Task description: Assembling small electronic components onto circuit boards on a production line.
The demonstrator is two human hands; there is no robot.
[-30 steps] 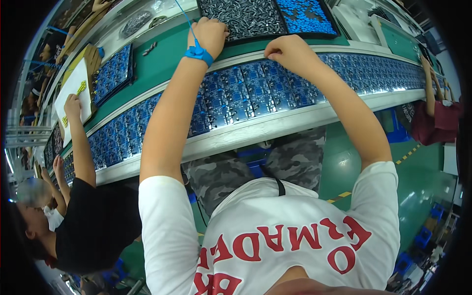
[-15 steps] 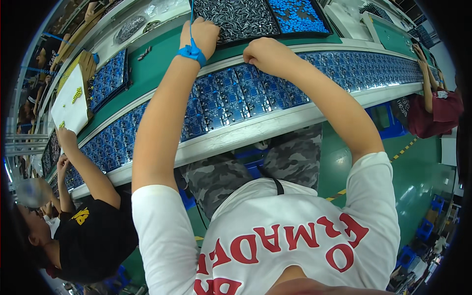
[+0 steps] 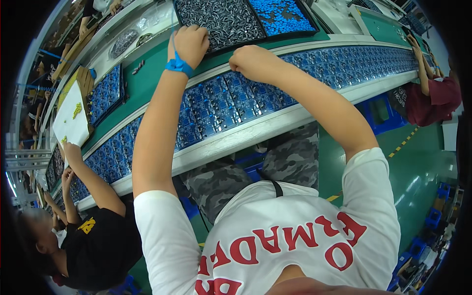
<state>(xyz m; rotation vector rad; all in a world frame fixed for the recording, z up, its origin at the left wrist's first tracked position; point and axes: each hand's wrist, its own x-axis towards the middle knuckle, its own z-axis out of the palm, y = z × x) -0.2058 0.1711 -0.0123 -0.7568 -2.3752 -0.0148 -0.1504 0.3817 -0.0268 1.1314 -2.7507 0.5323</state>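
A long row of blue circuit boards [image 3: 216, 105] runs along the rail in front of me. My left hand [image 3: 189, 45], with a blue wrist strap [image 3: 178, 66], is closed at the near left corner of a black tray of small dark cylindrical parts [image 3: 221, 22]. Its fingertips are turned away, so what they hold is hidden. My right hand [image 3: 255, 63] is over the far edge of the boards, just short of the tray. Its fingers are pinched together; anything between them is too small to make out. Small blue parts [image 3: 282, 17] fill the tray's right section.
A white sheet with yellow parts [image 3: 73, 115] and a stack of blue boards [image 3: 105, 83] lie to the left. A co-worker in black [image 3: 101, 246] reaches in there. Another, in dark red [image 3: 432, 103], works at the far right. A pale rail [image 3: 231, 135] edges the line.
The whole picture has shifted, so tray and hands appear farther left. Both hands keep nearly the same place beside the tray, the right one's fingers drawn closer together.
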